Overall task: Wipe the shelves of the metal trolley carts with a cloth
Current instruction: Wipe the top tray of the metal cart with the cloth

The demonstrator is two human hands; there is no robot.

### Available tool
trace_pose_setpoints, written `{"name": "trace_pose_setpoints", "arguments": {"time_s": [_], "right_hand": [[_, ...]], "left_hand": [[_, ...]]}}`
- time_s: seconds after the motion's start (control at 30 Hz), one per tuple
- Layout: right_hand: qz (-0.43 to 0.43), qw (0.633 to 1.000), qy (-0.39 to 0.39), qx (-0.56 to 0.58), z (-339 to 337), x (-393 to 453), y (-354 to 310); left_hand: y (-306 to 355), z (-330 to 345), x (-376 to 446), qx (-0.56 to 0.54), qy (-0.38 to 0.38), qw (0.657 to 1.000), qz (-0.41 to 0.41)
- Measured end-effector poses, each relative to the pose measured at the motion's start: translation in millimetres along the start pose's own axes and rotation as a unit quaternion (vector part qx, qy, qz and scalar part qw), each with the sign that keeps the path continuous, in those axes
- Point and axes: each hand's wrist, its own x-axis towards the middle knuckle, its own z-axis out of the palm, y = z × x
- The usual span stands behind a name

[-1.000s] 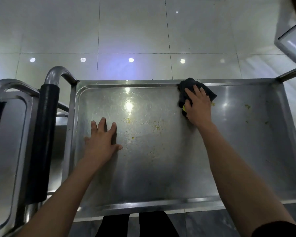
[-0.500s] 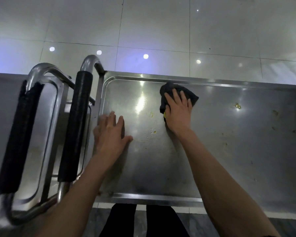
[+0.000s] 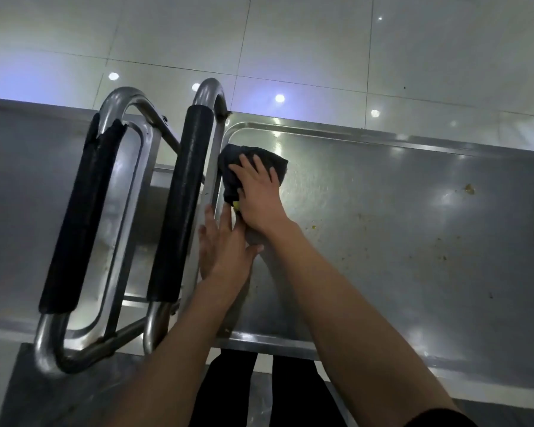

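The top shelf (image 3: 383, 229) of a steel trolley cart fills the right half of the view, speckled with yellowish crumbs. A dark cloth (image 3: 278, 163) with a bit of yellow at its near edge lies in the shelf's far left corner. My right hand (image 3: 259, 195) presses flat on the cloth, fingers spread. My left hand (image 3: 222, 245) rests flat on the shelf by its left rim, fingers straight, just in front of the right hand and touching its wrist.
The cart's handle bar (image 3: 179, 204) with a black foam sleeve stands just left of the shelf. A second trolley (image 3: 10, 186) with its own sleeved handle (image 3: 80, 217) is parked against it on the left. Glossy white floor tiles (image 3: 290, 41) lie beyond; dark trouser legs (image 3: 228, 392) show below.
My right hand has slid the cloth left along the far side of the shelf into the left corner. My left hand stays by the left rim. The view has turned left.
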Motion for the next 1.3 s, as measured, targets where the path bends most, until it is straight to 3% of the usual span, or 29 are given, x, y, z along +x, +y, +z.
{"name": "trace_pose_setpoints", "arguments": {"time_s": [0.17,1.13,1.3], "right_hand": [[-0.013,1.0,0.026,0.011,-4,-6,19],[0.167,0.978,0.123,-0.016,-100,-153,234],[0.172,0.977,0.126,-0.018,-105,-165,249]], "left_hand": [[3,1,0,-0.004,-0.01,1.0,0.001],[10,-1,10,-0.017,-0.039,0.999,-0.006],[26,-3,-9,0.048,-0.013,0.999,-0.003]]}}
